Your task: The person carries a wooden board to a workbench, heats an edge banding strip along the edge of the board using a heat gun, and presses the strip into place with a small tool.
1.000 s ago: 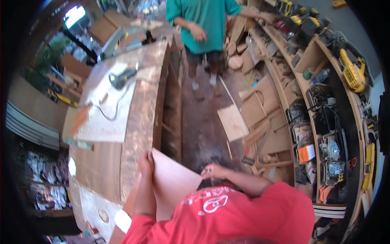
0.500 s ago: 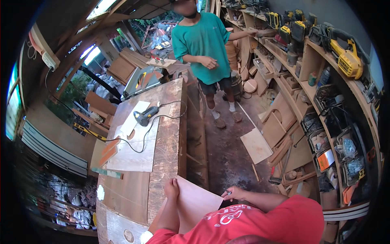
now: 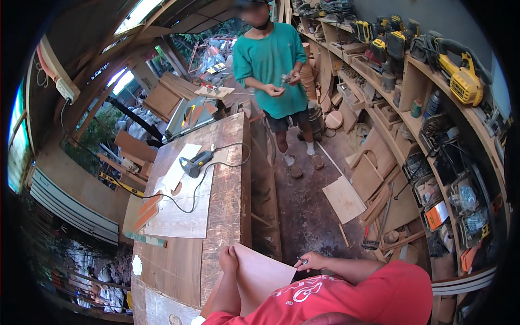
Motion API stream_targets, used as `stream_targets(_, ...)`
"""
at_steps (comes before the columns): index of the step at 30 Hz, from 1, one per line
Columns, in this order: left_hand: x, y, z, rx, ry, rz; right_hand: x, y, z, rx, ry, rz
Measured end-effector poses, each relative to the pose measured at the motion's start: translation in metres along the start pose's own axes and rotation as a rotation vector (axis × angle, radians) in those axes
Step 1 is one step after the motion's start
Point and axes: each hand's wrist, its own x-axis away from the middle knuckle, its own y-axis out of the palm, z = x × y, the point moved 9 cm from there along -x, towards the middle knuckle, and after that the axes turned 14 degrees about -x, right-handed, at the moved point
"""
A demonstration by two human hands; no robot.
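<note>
My left hand (image 3: 228, 259) is closed on the far left corner of a pale plywood panel (image 3: 264, 269), which lies tilted between the workbench edge and my red shirt. At the panel's right corner, my right hand (image 3: 310, 261) is closed with fingers pinched together. Something small and dark, with a light part, pokes out of that pinch; its kind is too small to make out. My shirt hides the near part of the panel.
A wooden workbench (image 3: 223, 216) carries a corded power tool (image 3: 196, 163), its looped cable and thin boards. Beyond it stands a co-worker in a green shirt (image 3: 272, 70), holding a small object. Shelves (image 3: 398, 111) with tools line the right; offcuts and a loose panel (image 3: 344, 199) lie on the floor.
The co-worker has drawn one arm back from the shelf and now holds a small object between both hands. My hands stay on the panel; the view has shifted slightly.
</note>
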Motion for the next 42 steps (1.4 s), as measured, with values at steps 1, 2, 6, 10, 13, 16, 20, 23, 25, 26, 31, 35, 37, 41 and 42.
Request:
stream_targets(1,-0.001,-0.001,-0.001,0.0,0.008,0.011,0.0,0.001,-0.003,0.001,0.002,-0.001)
stream_targets(2,-0.003,-0.001,-0.003,0.002,0.007,0.011,0.0,0.004,-0.009,0.004,-0.026,-0.006)
stream_targets(6,-0.007,-0.005,-0.008,0.012,-0.006,0.01,-0.005,0.012,-0.027,0.111,-0.037,0.021)
stream_targets(10,-0.006,-0.012,-0.016,-0.007,0.002,0.043,-0.019,0.011,-0.012,0.04,-0.037,0.063)
stream_targets(13,-0.012,-0.013,-0.022,-0.021,-0.014,0.052,-0.031,0.012,-0.009,-0.022,-0.009,0.091)
stream_targets(16,-0.025,-0.007,-0.034,-0.056,-0.032,0.037,-0.044,0.01,-0.01,-0.115,-0.008,0.121)
stream_targets(20,-0.045,0.007,-0.051,-0.015,0.007,0.098,-0.057,0.012,-0.02,-0.282,-0.072,0.107)
stream_targets(23,-0.044,0.0,-0.06,0.039,0.053,0.113,-0.07,0.014,-0.014,-0.319,-0.063,0.119)
stream_targets(25,-0.041,0.0,-0.057,0.074,0.034,0.094,-0.073,0.013,-0.012,-0.284,-0.029,0.133)
stream_targets(26,-0.036,0.001,-0.059,0.058,0.027,0.064,-0.071,0.016,-0.013,-0.304,-0.013,0.128)
stream_targets(31,-0.019,-0.009,-0.056,-0.067,0.006,0.12,-0.068,0.018,-0.006,-0.344,0.007,0.138)
stream_targets(35,-0.026,-0.009,-0.048,-0.166,0.028,0.141,-0.063,0.01,-0.01,-0.397,0.018,0.153)
stream_targets(37,-0.024,-0.008,-0.049,-0.197,0.044,0.163,-0.061,0.01,-0.018,-0.385,0.003,0.146)
stream_targets(41,-0.018,-0.015,-0.047,-0.146,0.047,0.193,-0.073,0.019,-0.024,-0.292,-0.01,0.139)
stream_targets(42,-0.017,-0.013,-0.047,-0.13,-0.021,0.181,-0.076,0.017,-0.023,-0.193,-0.021,0.138)
